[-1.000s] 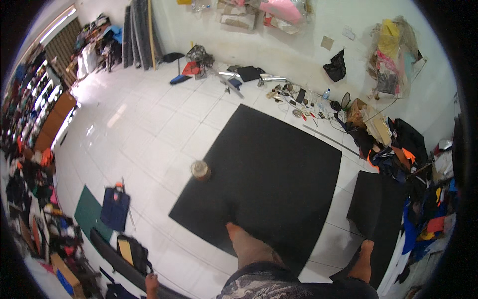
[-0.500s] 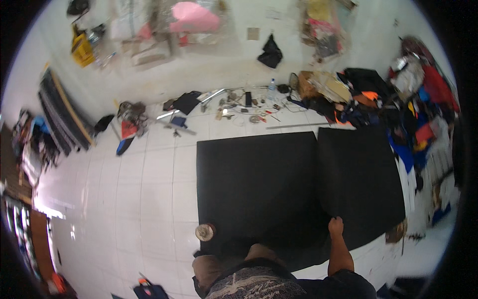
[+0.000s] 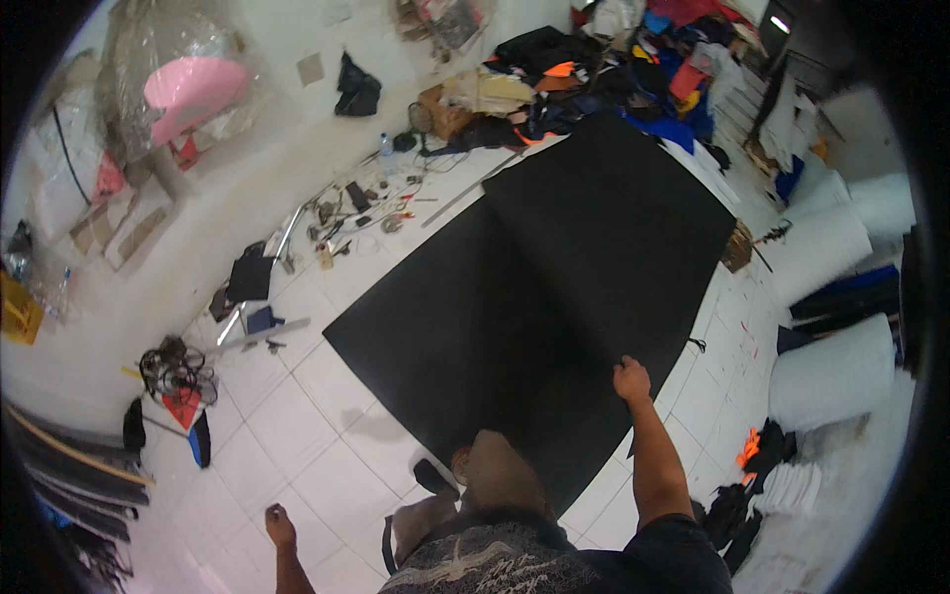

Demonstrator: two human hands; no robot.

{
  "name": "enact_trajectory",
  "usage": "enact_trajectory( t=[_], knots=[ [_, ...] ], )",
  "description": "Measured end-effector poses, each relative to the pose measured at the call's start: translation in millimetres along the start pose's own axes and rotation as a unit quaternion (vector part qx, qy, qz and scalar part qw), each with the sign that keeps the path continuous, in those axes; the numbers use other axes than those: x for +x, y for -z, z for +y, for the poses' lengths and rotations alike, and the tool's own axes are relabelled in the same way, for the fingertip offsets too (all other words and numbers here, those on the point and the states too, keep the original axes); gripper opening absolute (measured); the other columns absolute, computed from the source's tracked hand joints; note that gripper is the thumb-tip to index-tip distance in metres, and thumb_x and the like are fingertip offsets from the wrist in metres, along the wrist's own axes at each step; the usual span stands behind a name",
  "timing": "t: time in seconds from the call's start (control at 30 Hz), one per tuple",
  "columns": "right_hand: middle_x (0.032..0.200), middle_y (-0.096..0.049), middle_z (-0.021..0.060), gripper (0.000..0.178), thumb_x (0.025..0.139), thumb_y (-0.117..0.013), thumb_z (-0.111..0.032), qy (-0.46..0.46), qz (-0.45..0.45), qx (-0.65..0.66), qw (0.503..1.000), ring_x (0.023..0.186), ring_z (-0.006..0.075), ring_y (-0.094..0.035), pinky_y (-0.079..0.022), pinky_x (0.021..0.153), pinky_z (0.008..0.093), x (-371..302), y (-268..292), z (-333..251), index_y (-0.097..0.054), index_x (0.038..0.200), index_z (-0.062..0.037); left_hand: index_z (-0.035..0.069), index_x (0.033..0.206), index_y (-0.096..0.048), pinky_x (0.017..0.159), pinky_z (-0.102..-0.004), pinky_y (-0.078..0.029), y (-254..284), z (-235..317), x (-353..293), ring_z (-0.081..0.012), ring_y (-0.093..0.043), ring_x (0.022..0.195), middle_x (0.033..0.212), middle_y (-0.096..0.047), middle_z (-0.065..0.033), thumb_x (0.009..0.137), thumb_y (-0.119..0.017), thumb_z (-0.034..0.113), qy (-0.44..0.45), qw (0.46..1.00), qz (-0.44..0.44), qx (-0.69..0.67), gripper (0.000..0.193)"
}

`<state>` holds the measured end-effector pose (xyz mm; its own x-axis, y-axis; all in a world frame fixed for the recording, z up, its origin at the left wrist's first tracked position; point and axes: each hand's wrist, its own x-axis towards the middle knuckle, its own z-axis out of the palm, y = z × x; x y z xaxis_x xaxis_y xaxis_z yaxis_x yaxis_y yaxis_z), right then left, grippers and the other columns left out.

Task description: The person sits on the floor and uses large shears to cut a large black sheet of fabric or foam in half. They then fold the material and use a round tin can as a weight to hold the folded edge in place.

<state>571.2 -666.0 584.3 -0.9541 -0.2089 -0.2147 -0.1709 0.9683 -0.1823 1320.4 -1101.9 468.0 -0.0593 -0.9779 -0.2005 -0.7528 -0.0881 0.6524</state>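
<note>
A large black sheet lies across the tiled floor in front of me. Over its right half lies a second black layer, whose raised edge runs toward my right hand. That hand is closed on the layer's near corner, its fingers pinched together. My left hand hangs over the white tiles to the left, away from the sheet, with its fingers curled and nothing visible in them. Beside my knee a small round brownish thing shows partly at the sheet's near edge.
Small tools and parts lie along the wall, near a water bottle. A heap of clothes and fabric fills the far corner. White foam rolls stand at the right. Tangled cords lie at the left.
My view has turned to the right, so the sheet now sits slanted. My left hand has come into view at the lower left. The right hand still grips the upper layer.
</note>
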Motion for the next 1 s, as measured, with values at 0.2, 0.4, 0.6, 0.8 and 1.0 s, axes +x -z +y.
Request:
enact_trajectory(
  t=[0.2, 0.4, 0.6, 0.8, 1.0],
  knots=[
    [0.108, -0.068, 0.0225, 0.034, 0.09, -0.058, -0.028, -0.021, 0.037, 0.042, 0.998, 0.103, 0.0407, -0.065, -0.052, 0.088, 0.0524, -114, -25, -25, -0.064, 0.118, -0.0089, 0.007, 0.093, -0.061, 0.046, -0.0289, -0.044, -32, 25, 33, -0.0127, -0.054, 0.057, 0.069, -0.057, -0.0039, 0.094, -0.059, 0.028, 0.113, 0.964, -0.194, -0.143, 0.021],
    [0.095, -0.07, 0.021, 0.028, 0.084, -0.063, -0.021, -0.097, 0.025, 0.099, 0.99, 0.094, 0.0394, -0.067, -0.052, 0.084, 0.0513, -228, -70, -30, -0.066, 0.11, -0.0106, 0.005, 0.097, -0.071, 0.086, -0.0471, -0.052, -84, 19, -4, -0.0359, -0.066, 0.096, 0.097, -0.071, -0.0177, 0.088, -0.059, 0.02, -0.26, 0.81, -0.434, 0.297, 0.021],
    [0.099, -0.07, 0.0192, 0.035, 0.082, -0.062, -0.012, -0.072, 0.127, 0.149, 0.978, 0.094, 0.0374, -0.067, -0.052, 0.084, 0.0498, -276, -221, 19, -0.066, 0.118, -0.0107, -0.001, 0.096, -0.069, 0.072, -0.0408, -0.052, -295, 29, 24, -0.0292, -0.067, 0.082, 0.088, -0.069, -0.0174, 0.09, -0.06, 0.033, -0.189, 0.854, -0.462, 0.15, 0.036],
    [0.096, -0.069, 0.021, 0.033, 0.081, -0.061, -0.01, -0.175, 0.217, 0.157, 0.947, 0.089, 0.0392, -0.066, -0.051, 0.08, 0.049, -293, -370, 127, -0.066, 0.113, -0.0079, 0.003, 0.094, -0.067, 0.061, -0.03, -0.047, -515, 149, -137, -0.0154, -0.057, 0.064, 0.073, -0.061, -0.0061, 0.099, -0.047, 0.055, 0.004, 0.663, -0.746, 0.057, 0.056],
    [0.094, -0.069, 0.0219, 0.029, 0.086, -0.06, -0.013, -0.242, 0.322, 0.263, 0.877, 0.081, 0.0334, -0.068, -0.052, 0.074, 0.0386, -256, -448, 166, -0.067, 0.113, -0.0057, 0.002, 0.152, -0.021, 0.106, -0.0506, -0.042, -627, 112, -251, -0.0389, -0.05, 0.126, 0.138, -0.045, -0.0308, 0.095, -0.046, 0.063, 0.171, 0.501, -0.847, -0.045, 0.087]
  ],
)
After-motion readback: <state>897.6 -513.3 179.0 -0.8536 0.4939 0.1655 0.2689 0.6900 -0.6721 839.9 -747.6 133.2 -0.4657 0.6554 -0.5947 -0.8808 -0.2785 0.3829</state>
